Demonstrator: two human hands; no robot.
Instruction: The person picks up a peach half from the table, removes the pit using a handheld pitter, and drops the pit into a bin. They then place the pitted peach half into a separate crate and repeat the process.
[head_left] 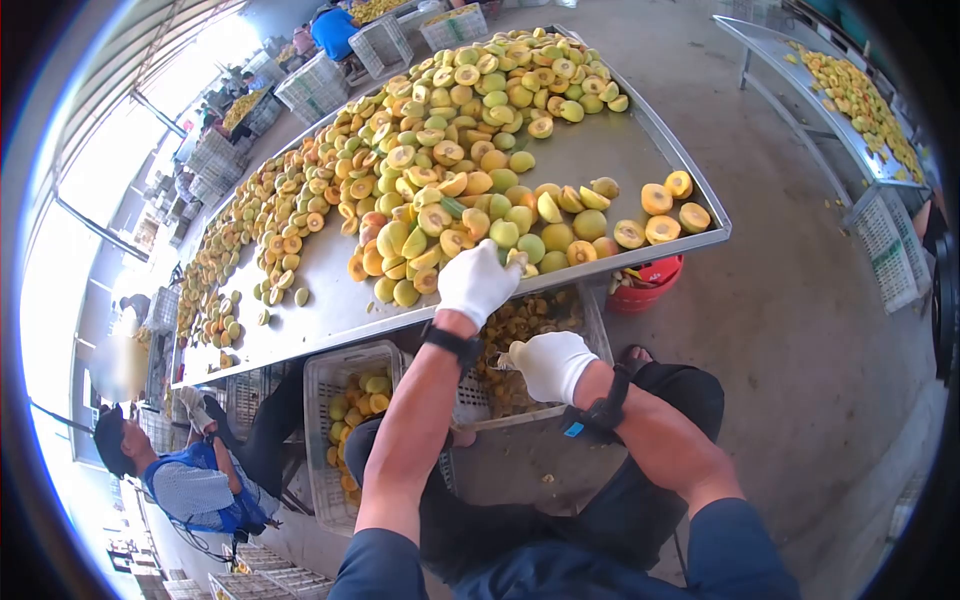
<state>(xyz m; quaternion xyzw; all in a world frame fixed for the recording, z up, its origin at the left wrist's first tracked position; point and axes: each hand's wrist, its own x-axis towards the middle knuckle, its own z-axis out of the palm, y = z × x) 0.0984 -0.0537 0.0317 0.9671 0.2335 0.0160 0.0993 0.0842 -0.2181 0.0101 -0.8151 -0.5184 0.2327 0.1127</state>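
Observation:
My left hand (480, 285), in a white glove, is at the near edge of a metal table (330, 305). Its fingers curl round a peach half there, mostly hidden by the glove. Lower and to the right, my right hand (552, 368), also gloved, is closed round a small metal tool (505, 361) whose tip points left. Halved yellow peaches (440, 150) are heaped over the table, some cut side up with a pit or hollow showing. Under the right hand stands a crate (597, 330) with small peach pieces in it.
A white crate (312, 400) of peaches stands left of my knees. A red bucket (645, 290) is under the table's right corner. At left sits a co-worker (200, 490) in a blue apron. Another fruit-covered table (760, 45) is at upper right.

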